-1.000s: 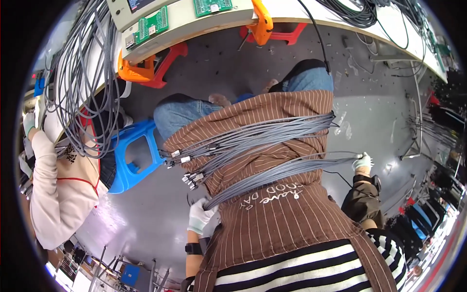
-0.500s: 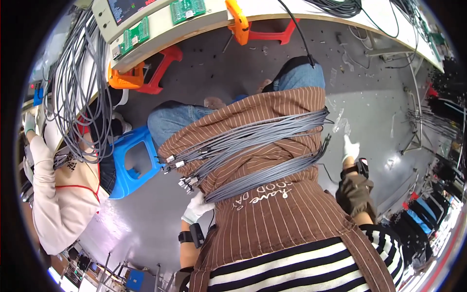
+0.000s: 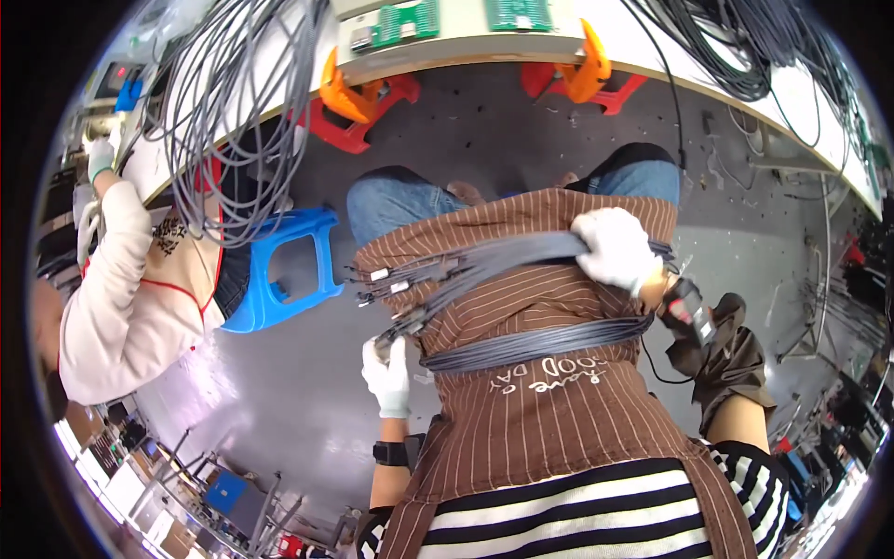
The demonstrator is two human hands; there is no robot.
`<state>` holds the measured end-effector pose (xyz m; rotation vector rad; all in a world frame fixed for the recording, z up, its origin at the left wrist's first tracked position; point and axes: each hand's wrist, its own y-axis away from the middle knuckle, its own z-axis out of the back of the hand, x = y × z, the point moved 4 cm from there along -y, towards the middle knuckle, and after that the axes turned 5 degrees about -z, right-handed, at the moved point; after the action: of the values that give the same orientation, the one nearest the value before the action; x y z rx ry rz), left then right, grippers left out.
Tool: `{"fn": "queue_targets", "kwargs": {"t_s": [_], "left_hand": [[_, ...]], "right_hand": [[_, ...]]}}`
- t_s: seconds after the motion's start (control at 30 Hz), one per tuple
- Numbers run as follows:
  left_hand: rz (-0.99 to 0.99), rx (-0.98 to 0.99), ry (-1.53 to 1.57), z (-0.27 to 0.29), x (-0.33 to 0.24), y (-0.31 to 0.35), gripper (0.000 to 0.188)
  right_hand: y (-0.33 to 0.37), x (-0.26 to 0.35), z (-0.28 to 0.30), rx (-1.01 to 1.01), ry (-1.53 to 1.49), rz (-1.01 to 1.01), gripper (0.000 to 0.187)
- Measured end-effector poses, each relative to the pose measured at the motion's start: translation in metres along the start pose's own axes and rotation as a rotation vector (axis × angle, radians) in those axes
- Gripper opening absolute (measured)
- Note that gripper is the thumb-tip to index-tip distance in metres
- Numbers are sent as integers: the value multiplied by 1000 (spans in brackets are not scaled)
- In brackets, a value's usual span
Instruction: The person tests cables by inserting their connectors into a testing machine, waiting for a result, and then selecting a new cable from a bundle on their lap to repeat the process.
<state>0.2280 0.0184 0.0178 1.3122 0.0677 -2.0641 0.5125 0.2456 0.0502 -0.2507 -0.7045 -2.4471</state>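
Note:
Across my lap, on a brown striped apron (image 3: pixel 559 401), lie two bundles of grey cables. My right hand (image 3: pixel 618 250), in a white glove, is closed over the right part of the upper cable bundle (image 3: pixel 512 253). The left ends of this bundle fan out, with small dark and white connectors (image 3: pixel 380 275). Some of those ends reach my gloved left hand (image 3: pixel 386 374), whose fingertips pinch them beside my left thigh. Closer to my waist, the lower cable bundle (image 3: pixel 540 346) lies flat, touched by neither hand.
A blue stool (image 3: pixel 328 265) stands at the left, beside a co-worker in a light sleeve (image 3: pixel 110 270). Long grey cables (image 3: pixel 233 121) hang off the workbench (image 3: pixel 447 58), which carries green circuit boards (image 3: pixel 407 22). Orange clamps (image 3: pixel 589 63) and red stools (image 3: pixel 354 130) are under its edge.
My right hand has come in from the right side and closed on the upper bundle. My left hand has risen to the cable ends. The view has shifted, so the bench appears farther right.

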Motion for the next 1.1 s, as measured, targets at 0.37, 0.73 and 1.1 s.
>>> {"fn": "queue_targets", "kwargs": {"t_s": [0.37,0.73,1.1], "left_hand": [[560,534,708,-21,-40,-18,49],[193,699,1373,-111,-132,-44,77],[318,7,1736,-41,-85,-156,34]], "right_hand": [[-57,51,95,-498,-157,152,16],[-56,106,58,-467,49,366,16],[54,-109,36,-591,-47,-315,34]]}}
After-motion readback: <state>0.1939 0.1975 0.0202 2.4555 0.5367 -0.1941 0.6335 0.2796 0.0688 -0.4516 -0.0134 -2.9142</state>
